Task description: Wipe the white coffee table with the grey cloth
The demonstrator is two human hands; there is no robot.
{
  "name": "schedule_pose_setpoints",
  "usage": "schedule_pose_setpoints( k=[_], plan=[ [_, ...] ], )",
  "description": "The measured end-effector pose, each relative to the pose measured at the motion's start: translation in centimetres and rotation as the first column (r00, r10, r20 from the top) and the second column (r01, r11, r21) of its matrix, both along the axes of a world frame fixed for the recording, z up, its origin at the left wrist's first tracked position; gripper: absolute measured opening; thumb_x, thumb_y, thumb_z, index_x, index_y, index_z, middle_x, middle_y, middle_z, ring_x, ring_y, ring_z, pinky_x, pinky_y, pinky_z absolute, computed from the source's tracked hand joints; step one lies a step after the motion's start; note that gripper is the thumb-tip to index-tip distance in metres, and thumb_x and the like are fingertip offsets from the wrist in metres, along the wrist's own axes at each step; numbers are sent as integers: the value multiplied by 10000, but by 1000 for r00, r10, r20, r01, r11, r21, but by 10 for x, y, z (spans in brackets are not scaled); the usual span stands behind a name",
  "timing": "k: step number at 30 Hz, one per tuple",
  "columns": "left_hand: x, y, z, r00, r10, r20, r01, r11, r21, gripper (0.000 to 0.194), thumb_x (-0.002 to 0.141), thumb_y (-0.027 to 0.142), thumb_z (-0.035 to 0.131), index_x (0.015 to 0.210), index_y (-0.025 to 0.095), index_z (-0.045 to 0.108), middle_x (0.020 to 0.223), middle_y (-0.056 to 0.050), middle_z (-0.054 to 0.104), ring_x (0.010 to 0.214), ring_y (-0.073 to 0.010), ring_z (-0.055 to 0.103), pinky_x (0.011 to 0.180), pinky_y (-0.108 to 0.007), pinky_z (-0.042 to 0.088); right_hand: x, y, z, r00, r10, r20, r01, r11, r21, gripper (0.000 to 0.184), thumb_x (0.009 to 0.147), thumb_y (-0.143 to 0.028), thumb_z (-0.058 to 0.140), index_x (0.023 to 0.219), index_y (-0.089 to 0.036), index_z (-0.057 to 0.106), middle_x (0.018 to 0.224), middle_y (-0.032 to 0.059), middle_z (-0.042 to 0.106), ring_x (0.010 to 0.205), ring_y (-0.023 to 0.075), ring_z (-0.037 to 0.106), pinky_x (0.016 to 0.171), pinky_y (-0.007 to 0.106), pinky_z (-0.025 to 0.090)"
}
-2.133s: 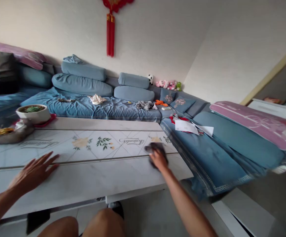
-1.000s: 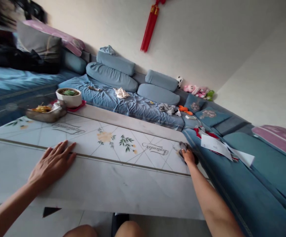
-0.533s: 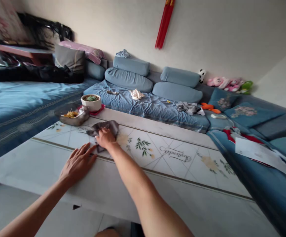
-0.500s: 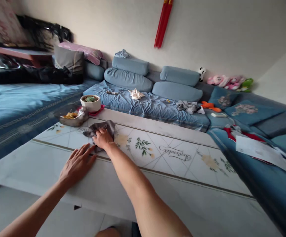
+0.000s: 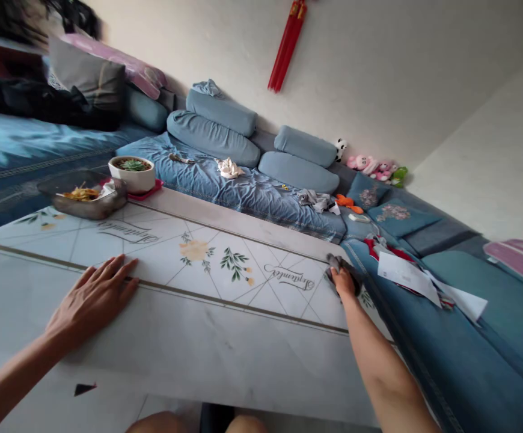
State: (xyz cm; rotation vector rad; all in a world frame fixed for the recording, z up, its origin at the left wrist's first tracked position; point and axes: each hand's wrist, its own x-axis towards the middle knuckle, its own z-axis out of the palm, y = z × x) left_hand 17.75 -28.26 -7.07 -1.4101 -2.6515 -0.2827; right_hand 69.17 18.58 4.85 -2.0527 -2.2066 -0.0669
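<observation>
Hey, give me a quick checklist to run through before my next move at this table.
1. Cloth in hand: ok. The right hand grips the grey cloth.
2. Left hand steady: ok. The left hand lies flat and empty on the tabletop.
3. Cloth away from the table edge: not ok. It sits at the edge beside the blue sofa.
4. Dishes apart from both hands: ok. The dish of food and succulent bowl stand at the far left of the table.
5. White papers apart from the cloth: ok. They lie on the sofa.
6. Tabletop dry: cannot tell from this view.
</observation>
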Motion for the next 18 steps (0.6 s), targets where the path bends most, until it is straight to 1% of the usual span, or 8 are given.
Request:
schedule_pose_setpoints(
  k=[2, 4, 6, 8, 10, 14, 16, 18],
  plan=[
    [0, 0, -2, 1000, -13, -8, 13, 1000, 26, 837, 1175, 539, 135, 1729, 91, 574, 1831, -211, 461, 1733, -381, 408, 1447, -599, 250, 3, -1, 1, 997, -80, 20, 80, 997, 2, 528, 1138, -350, 404, 1407, -119, 796, 1368, 309, 784, 1349, 408, 759, 1123, 550, 606],
    [1, 1, -3, 1000, -17, 1, 17, 999, 42, 791, 1182, 519, 184, 1732, 100, 569, 1827, -214, 465, 1729, -383, 412, 1445, -608, 251, -30, -1, -3, 997, -79, 19, 79, 997, -6, 478, 1147, -331, 459, 1407, -94, 782, 1397, 312, 768, 1341, 416, 757, 1125, 598, 603],
    [1, 0, -3, 1000, -24, 16, 23, 998, 50, 739, 1188, 504, 249, 1738, 118, 556, 1835, -205, 457, 1731, -373, 407, 1449, -608, 249, -95, -5, -10, 1000, 30, -2, -30, 999, -13, 416, 1162, -323, 533, 1428, -99, 761, 1449, 273, 755, 1361, 369, 743, 1180, 579, 577],
    [1, 0, -1, 999, -26, 26, 24, 998, 58, 708, 1190, 492, 286, 1727, 125, 564, 1836, -203, 456, 1731, -368, 407, 1450, -611, 252, -184, -21, -23, 970, 239, -41, -240, 971, -16, 391, 1183, -313, 543, 1432, -94, 752, 1493, 245, 741, 1397, 318, 714, 1250, 512, 527],
    [0, -2, 1, 999, -16, 39, 14, 998, 68, 702, 1190, 500, 296, 1711, 130, 584, 1827, -201, 470, 1726, -366, 416, 1450, -616, 257, -285, -56, -41, 866, 491, -95, -495, 869, -15, 416, 1200, -294, 499, 1424, -49, 750, 1520, 260, 724, 1444, 309, 670, 1299, 456, 470],
    [0, -5, 5, 998, -3, 70, -2, 998, 69, 725, 1176, 570, 298, 1712, 187, 601, 1831, -156, 481, 1721, -337, 434, 1456, -584, 275, -459, -168, -76, 505, 836, -217, -855, 518, 8, 479, 1186, -409, 589, 1526, -95, 713, 1682, 196, 646, 1587, 306, 546, 1379, 435, 375],
    [1, -7, 7, 998, -1, 71, -3, 998, 56, 743, 1173, 601, 283, 1727, 216, 592, 1845, -131, 466, 1726, -323, 430, 1456, -573, 286, -508, -215, -83, 380, 885, -268, -916, 400, 23, 543, 1181, -440, 603, 1604, -103, 655, 1772, 185, 560, 1655, 310, 483, 1408, 468, 338],
    [1, -9, 11, 997, 10, 71, -13, 999, 44, 764, 1172, 622, 260, 1739, 224, 583, 1854, -119, 452, 1727, -323, 430, 1454, -579, 298, -527, -232, -83, 315, 897, -311, -940, 340, 25, 573, 1169, -463, 627, 1622, -113, 644, 1803, 176, 523, 1670, 309, 476, 1414, 478, 336]
  ],
)
